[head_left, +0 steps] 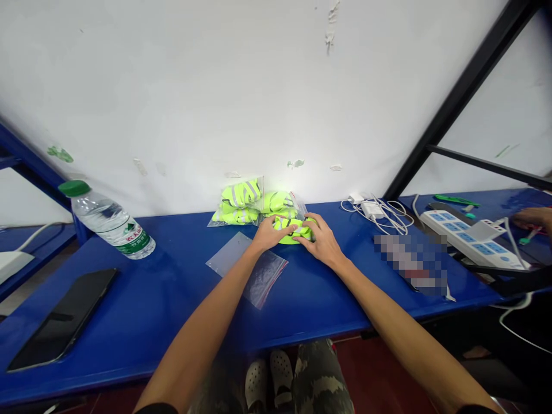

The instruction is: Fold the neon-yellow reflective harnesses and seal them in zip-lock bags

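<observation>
A folded neon-yellow bundle with grey reflective strips (294, 229) lies on the blue table between my hands. My left hand (270, 233) is closed on its left side, and my right hand (321, 238) grips its right side. Just behind, against the wall, sit several similar yellow bundles in clear bags (241, 195). A flat clear zip bag (248, 267) lies nearer to me, partly under my left forearm.
On the left are a water bottle (112, 221) and a black phone (64, 319). White cables (379, 213), a blurred item (411, 261) and a power strip (472, 238) lie right. Another person's hand (535, 218) is at the far right.
</observation>
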`<control>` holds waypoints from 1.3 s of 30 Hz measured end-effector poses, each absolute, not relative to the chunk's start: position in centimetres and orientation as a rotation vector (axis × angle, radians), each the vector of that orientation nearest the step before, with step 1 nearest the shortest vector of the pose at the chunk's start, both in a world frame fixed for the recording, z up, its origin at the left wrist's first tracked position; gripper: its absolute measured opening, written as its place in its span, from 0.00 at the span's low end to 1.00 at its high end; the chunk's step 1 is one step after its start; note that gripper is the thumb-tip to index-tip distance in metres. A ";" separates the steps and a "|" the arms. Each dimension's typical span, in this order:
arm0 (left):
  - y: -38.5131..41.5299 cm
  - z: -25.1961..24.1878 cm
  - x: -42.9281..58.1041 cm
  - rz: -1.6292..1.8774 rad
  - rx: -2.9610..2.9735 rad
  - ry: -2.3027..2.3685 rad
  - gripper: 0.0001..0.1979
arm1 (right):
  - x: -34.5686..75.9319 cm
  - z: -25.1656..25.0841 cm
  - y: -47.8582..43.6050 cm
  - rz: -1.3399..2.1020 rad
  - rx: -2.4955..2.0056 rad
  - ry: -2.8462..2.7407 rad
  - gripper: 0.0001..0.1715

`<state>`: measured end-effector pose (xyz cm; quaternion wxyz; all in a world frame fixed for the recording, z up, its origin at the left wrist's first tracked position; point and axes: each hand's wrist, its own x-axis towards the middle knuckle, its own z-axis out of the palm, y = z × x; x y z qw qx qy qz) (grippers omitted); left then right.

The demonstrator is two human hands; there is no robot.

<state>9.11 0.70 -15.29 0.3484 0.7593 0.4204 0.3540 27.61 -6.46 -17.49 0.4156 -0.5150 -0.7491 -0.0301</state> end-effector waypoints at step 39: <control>-3.7 -14.2 9.1 0.989 1.878 0.927 0.17 | 24.9 -16.6 -8.7 1.274 -0.990 -0.946 0.36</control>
